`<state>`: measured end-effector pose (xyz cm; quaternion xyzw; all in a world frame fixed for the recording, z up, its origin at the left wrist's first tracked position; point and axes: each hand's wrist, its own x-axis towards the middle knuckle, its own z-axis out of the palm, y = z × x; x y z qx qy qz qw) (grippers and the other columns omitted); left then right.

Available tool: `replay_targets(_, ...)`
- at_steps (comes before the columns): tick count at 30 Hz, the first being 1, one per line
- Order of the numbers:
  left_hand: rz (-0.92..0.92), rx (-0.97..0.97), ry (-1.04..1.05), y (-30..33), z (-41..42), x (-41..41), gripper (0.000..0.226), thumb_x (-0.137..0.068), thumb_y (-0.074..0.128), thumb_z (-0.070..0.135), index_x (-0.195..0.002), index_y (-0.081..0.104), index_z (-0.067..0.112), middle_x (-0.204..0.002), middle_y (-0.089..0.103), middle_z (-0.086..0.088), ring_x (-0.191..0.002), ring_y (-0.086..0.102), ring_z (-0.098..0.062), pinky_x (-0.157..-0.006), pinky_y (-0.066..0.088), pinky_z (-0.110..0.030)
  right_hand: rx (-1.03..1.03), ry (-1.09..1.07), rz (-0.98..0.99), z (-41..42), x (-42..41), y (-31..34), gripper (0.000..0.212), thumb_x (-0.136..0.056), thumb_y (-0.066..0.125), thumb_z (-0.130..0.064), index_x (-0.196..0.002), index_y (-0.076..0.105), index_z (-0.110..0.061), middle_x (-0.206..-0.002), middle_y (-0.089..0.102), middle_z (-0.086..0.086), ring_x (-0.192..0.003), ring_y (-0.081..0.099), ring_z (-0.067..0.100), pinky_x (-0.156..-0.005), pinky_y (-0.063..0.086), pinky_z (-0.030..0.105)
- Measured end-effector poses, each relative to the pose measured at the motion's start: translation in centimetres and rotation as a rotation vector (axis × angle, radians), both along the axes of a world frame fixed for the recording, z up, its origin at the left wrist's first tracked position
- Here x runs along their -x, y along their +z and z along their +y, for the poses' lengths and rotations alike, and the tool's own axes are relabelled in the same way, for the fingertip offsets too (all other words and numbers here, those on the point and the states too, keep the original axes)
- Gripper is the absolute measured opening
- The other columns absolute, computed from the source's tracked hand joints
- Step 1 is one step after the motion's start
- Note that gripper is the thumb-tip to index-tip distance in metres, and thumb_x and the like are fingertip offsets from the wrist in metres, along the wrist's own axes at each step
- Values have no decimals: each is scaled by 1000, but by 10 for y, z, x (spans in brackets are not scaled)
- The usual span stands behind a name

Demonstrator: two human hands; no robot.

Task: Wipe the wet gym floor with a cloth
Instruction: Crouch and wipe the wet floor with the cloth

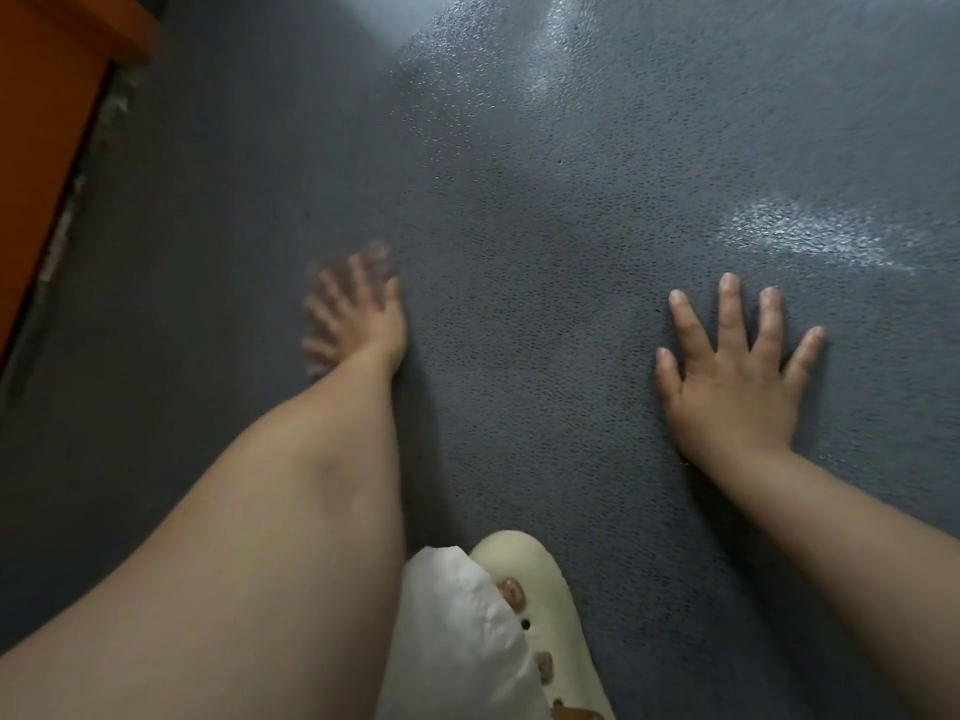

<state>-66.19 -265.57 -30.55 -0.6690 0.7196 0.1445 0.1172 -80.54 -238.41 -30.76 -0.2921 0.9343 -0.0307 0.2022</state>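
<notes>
Head view: both hands were down on the floor point(519, 252).
Right hand point(737, 376): fingers spread, palm flat on the floor, holding nothing.
Left hand point(358, 314): blurred, fingers splayed, apparently empty.
Cloth: a white crumpled fabric point(457, 641) lay at the bottom edge, over a cream sandal point(545, 605); cloth or clothing, I couldn't tell.
Handling: probably light, soft and limp; best bunched in the fist.
Floor look: dark grey, pebbled, wet sheen toward the far right.

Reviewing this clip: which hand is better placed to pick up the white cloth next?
Probably the left hand: its arm runs right beside the white cloth at the bottom, and it looks blurred. The right hand lies flat, fingers spread, on the floor, farther away.
</notes>
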Motion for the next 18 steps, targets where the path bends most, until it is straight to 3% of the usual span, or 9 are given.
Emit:
replay_targets(3,4,42,391,1,19,-45,59,-99,21,53,-151,3,32,-160,-6,-3,-144,-12,-35,-112,-5,-57,-10,11,-10,-1,1,3,57,-97,26,-47,-150,9,-36,-160,-8,2,-145,-12,31,-110,-12,59)
replay_targets(6,-14,35,440,3,38,-45,57,-101,20,47,-152,3,28,-159,-3,-7,-143,-13,-37,-113,-6,-53,-26,27,-26,-1,2,6,57,-98,24,-48,-150,6,-37,-159,-10,2,-144,-13,31,-110,-11,59)
replay_targets(11,-20,37,178,1,84,-1,60,-99,23,48,-151,-1,31,-159,-9,-2,-145,-11,-32,-109,-3,-63,15,76,-51,8,8,13,57,-98,27,-48,-150,8,-36,-159,-10,2,-145,-11,29,-112,-9,55)
replay_targets(15,-16,21,-208,0,148,43,64,-98,25,51,-150,-7,31,-158,-18,-2,-144,-15,-32,-109,-4,-63,131,60,-32,27,10,12,54,-97,43,-36,-148,29,-27,-160,4,7,-145,7,30,-115,-1,49)
replay_targets(18,-15,-77,-547,2,205,69,62,-99,21,50,-148,-13,34,-154,-27,0,-141,-24,-32,-106,-13,-63,188,-32,28,44,11,9,48,-94,48,-27,-141,43,-19,-156,21,12,-139,23,36,-113,8,55)
